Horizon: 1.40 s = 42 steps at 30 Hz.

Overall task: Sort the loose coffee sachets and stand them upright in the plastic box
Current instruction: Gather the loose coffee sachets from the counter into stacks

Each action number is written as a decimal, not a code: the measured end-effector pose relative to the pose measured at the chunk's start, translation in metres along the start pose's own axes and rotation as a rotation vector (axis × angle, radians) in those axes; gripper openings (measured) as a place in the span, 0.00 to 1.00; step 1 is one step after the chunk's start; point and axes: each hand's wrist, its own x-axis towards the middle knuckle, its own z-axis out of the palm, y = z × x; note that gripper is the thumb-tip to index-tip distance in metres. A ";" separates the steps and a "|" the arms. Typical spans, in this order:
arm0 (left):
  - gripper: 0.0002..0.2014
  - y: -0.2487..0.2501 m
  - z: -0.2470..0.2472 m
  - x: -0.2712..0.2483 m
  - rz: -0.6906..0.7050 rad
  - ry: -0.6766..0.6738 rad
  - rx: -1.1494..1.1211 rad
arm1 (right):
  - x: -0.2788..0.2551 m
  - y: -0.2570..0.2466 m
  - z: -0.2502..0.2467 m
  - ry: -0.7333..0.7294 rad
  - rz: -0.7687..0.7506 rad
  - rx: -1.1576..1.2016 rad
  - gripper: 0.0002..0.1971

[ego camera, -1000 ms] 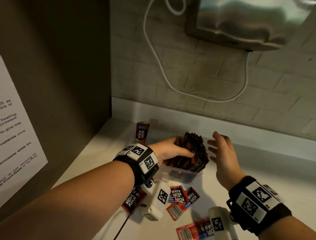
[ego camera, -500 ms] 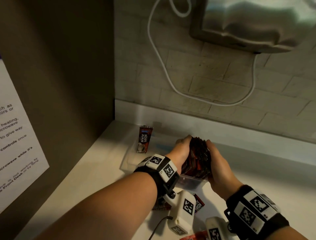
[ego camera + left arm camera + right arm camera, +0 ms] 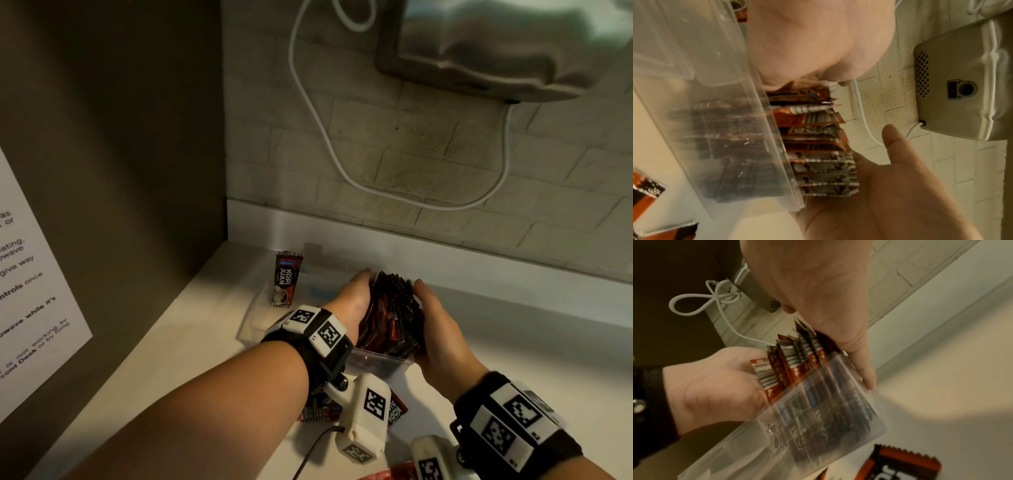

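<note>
A thick row of red-and-brown coffee sachets (image 3: 390,315) stands upright in a clear plastic box (image 3: 376,365) on the white counter. My left hand (image 3: 358,294) presses flat against the row's left side, and my right hand (image 3: 428,308) presses its right side, fingers straight. The left wrist view shows the sachets (image 3: 818,146) squeezed between both palms above the box wall (image 3: 756,129). In the right wrist view the sachets (image 3: 797,361) fan slightly over the box (image 3: 828,418). Loose sachets (image 3: 397,411) lie flat near my wrists.
One sachet (image 3: 286,282) stands alone at the back left, beside a clear tray (image 3: 255,318). A dark panel with a paper notice (image 3: 27,291) walls off the left. A grey wall unit (image 3: 496,44) with a white cable (image 3: 325,137) hangs above the tiled back wall.
My right hand, apart from the row a second ago, has closed in against its right side. My left hand shifted from gripping the row to pressing flat on it.
</note>
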 end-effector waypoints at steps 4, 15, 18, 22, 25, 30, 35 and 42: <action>0.34 -0.001 -0.002 0.002 0.000 -0.007 -0.078 | -0.001 0.000 0.001 0.007 0.001 -0.009 0.29; 0.41 -0.002 -0.010 0.009 -0.051 0.063 -0.030 | -0.008 -0.007 0.002 0.055 0.048 -0.053 0.32; 0.40 -0.002 -0.010 0.008 -0.048 0.090 -0.029 | -0.010 -0.008 0.003 0.051 0.068 -0.039 0.32; 0.36 0.007 -0.003 -0.026 -0.034 0.103 -0.022 | -0.016 -0.013 0.006 0.070 0.073 -0.039 0.27; 0.29 0.019 0.002 -0.062 0.026 0.139 0.050 | -0.023 -0.020 0.005 0.113 0.042 -0.077 0.21; 0.18 0.027 -0.009 -0.115 0.341 0.171 0.312 | -0.051 -0.052 -0.012 0.192 -0.248 -0.138 0.10; 0.05 0.010 -0.050 -0.147 0.539 0.359 0.738 | -0.091 -0.062 -0.045 -0.358 -0.332 -0.723 0.29; 0.13 -0.037 -0.090 -0.169 0.130 0.306 1.484 | -0.098 0.003 -0.045 -0.772 -0.368 -1.439 0.22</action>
